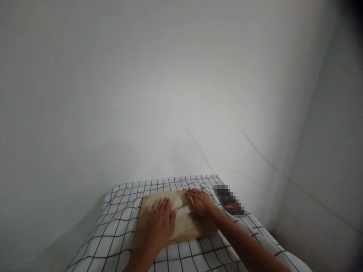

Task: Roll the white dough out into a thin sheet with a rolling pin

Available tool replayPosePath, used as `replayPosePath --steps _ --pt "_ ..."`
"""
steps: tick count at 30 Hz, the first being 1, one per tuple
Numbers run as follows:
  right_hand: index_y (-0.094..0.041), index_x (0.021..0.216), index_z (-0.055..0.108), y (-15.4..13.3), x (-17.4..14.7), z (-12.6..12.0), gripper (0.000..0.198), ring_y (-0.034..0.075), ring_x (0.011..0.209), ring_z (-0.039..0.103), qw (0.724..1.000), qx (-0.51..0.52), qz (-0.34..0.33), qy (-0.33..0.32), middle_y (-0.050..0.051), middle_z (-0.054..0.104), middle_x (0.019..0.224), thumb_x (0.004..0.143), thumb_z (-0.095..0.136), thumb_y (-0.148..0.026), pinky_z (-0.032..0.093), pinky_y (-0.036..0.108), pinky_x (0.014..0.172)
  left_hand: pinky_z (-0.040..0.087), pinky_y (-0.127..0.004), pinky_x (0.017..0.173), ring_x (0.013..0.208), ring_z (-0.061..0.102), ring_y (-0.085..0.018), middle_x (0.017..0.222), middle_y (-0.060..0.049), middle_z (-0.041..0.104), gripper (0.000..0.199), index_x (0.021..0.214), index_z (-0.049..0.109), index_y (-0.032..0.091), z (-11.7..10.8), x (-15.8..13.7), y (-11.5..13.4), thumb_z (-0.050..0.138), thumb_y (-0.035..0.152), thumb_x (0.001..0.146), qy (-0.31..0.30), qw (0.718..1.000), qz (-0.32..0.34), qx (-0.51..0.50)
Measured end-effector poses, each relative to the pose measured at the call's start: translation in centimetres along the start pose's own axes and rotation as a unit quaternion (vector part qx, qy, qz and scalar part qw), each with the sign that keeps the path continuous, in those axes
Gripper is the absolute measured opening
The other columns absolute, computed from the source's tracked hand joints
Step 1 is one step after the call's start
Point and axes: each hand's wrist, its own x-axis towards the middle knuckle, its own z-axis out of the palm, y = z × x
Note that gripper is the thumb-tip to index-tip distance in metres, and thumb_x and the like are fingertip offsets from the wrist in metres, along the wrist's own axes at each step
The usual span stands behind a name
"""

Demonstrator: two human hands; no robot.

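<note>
A pale, thin, rounded sheet point(173, 200) lies on a brown wooden board point(195, 230); whether it is dough or paper I cannot tell. My left hand point(163, 219) rests over its near part with the fingers stretched forward, covering some of it. Below and to the right, another pale flat piece point(179, 226) shows, partly under that hand. My right hand point(200, 202) lies palm down near the board's far right corner, fingers extended, beside a pale strip point(185, 210) between the hands. What is beneath the right palm is hidden.
A white cloth with dark grid lines point(113, 226) covers the table under the board. To the right lies a dark flat object with a red patch point(233, 207), partly pixelated. A pale wall point(170, 94) rises behind the table, and another wall point(326, 170) stands at right.
</note>
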Motion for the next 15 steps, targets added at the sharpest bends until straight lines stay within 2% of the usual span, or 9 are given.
replayPosePath --steps 3,6,11,15 --pt "-0.022 0.132 0.069 0.5 2.4 -0.1 0.047 0.025 0.130 0.061 1.000 0.005 -0.011 -0.020 0.009 0.069 0.138 0.105 0.032 -0.036 0.045 0.042 0.110 0.040 -0.061 0.115 0.141 0.051 -0.034 0.149 -0.018 0.058 0.049 0.139 0.060 0.011 -0.3 2.0 -1.0 0.031 0.033 0.106 -0.037 0.999 -0.013 0.007" --pt "-0.024 0.129 0.070 1.1 3.5 0.1 0.045 0.024 0.122 0.066 0.999 0.013 -0.020 -0.030 0.008 0.072 0.131 0.104 0.035 -0.037 0.048 0.038 0.104 0.038 -0.060 0.116 0.143 0.050 -0.033 0.148 -0.018 0.057 0.050 0.140 0.059 0.010 -0.5 2.9 -1.3 0.031 0.035 0.106 -0.053 0.998 -0.026 0.015" --pt "-0.021 0.140 0.062 1.8 2.7 1.2 0.048 0.024 0.137 0.054 1.000 0.022 -0.009 -0.010 0.009 0.061 0.148 0.102 0.034 -0.031 0.040 0.041 0.114 0.033 -0.060 0.119 0.143 0.050 -0.033 0.148 -0.018 0.058 0.052 0.140 0.059 0.008 -0.4 2.7 -0.4 0.031 0.035 0.106 -0.024 0.999 -0.035 0.023" --pt "-0.021 0.146 0.057 1.7 1.1 1.5 0.049 0.027 0.145 0.045 1.000 0.011 0.008 -0.001 0.010 0.054 0.154 0.103 0.035 -0.031 0.036 0.046 0.117 0.026 -0.067 0.120 0.141 0.051 -0.035 0.146 -0.018 0.061 0.048 0.139 0.061 0.012 -0.6 2.3 0.2 0.034 0.033 0.105 0.012 0.999 -0.026 0.015"
